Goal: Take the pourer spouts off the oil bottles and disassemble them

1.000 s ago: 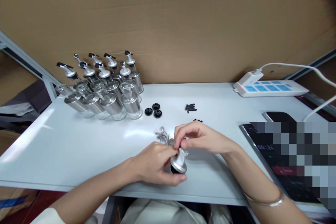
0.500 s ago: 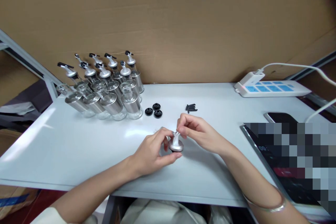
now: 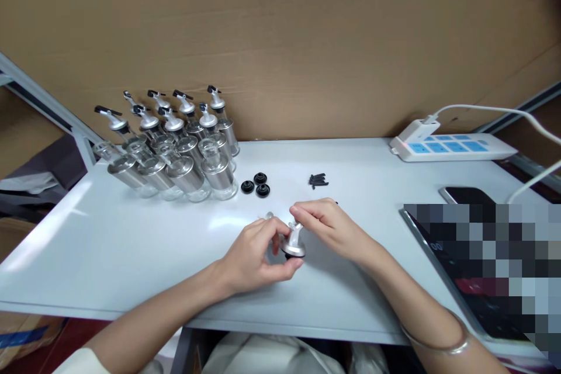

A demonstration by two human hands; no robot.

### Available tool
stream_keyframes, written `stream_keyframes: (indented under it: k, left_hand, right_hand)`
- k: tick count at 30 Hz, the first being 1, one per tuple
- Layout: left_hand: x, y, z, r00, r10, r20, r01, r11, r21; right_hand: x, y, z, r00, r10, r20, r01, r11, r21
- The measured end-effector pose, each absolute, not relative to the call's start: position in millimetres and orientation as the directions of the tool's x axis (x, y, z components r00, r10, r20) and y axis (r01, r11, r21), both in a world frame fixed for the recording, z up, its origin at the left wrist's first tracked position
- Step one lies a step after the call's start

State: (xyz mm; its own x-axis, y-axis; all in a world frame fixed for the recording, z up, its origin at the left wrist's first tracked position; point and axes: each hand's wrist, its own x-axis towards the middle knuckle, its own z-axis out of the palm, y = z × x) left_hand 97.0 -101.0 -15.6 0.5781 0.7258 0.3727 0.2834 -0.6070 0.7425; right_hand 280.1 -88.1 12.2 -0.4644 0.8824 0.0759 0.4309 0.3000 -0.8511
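Note:
My left hand [image 3: 254, 254] is curled round the base of a silver pourer cap [image 3: 293, 243], held just above the white table [image 3: 109, 245]. My right hand [image 3: 326, 225] pinches the small spout at the cap's top with fingertips pressed together. Three black round stoppers [image 3: 256, 184] lie behind my hands. A small heap of black clips [image 3: 318, 180] lies to their right. A cluster of glass bottles [image 3: 175, 146] with steel sleeves stands at the back left, some fitted with pourer caps.
A white and blue power strip [image 3: 447, 146] with its cable lies at the back right. A dark phone [image 3: 467, 194] and a blurred screen [image 3: 482, 263] occupy the right side. A cardboard wall [image 3: 280, 41] closes the back.
Both hands carried the cap away from me and lowered it toward the table. The cap turned from tilted to upright. My right fingers stayed on its spout.

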Motion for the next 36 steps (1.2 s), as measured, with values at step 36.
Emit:
stream_keyframes:
  k: [36]
  left_hand:
    - [95.5, -101.0, -15.4, 0.506, 0.660, 0.555, 0.346, -0.745, 0.570]
  right_hand:
    - [338.0, -60.8, 0.4, -0.167, 0.945, 0.281, 0.782, 0.301, -0.546]
